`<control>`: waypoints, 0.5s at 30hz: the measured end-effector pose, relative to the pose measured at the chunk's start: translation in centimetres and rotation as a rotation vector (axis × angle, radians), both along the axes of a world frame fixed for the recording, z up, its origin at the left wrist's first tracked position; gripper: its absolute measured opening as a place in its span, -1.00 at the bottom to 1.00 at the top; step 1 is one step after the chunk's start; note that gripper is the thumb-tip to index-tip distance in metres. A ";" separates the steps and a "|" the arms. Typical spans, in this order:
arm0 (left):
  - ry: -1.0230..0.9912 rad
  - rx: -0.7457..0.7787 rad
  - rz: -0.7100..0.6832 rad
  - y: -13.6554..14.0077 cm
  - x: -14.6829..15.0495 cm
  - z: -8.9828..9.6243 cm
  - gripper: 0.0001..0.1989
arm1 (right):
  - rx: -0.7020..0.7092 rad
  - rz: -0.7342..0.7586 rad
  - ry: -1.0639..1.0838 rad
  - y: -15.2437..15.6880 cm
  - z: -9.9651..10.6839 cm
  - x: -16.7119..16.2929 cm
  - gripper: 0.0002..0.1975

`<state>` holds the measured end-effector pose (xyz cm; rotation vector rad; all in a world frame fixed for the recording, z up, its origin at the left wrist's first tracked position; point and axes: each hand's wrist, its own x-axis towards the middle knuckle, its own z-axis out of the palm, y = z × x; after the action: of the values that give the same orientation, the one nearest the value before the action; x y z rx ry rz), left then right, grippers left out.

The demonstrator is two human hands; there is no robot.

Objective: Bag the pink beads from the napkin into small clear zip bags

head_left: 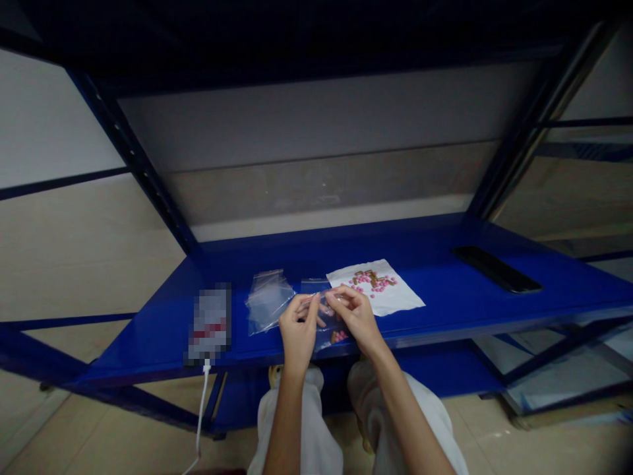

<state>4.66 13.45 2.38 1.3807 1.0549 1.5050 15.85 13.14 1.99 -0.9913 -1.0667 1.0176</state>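
Note:
My left hand [301,320] and my right hand [355,313] pinch the top edge of a small clear zip bag [324,338] between thumbs and fingers. Pink pills and a brown capsule [339,336] lie at the bottom of this bag, which hangs just at the shelf's front edge. Behind my right hand, a white paper sheet [403,300] carries several pink pills [383,284] and brown capsules [366,274]. Left of my left hand lies a stack of clear zip bags [270,300]. Another clear bag [314,284] lies flat just behind my hands.
The blue metal shelf [435,310] runs across in front of me. A blurred-out phone-like device [210,323] with a white cable [202,409] lies at the left. Toward the right is a black phone [497,269]. Blue uprights [133,158] rise at the sides.

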 end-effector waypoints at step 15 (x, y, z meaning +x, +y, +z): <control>0.071 0.016 0.089 0.2 -0.4 -0.6 -0.75 | 0.015 0.021 -0.026 0.1 0.1 0.0 -0.68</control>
<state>4.24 13.62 1.79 1.4242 1.1642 1.5415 15.87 13.19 2.07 -0.9853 -1.1062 1.0152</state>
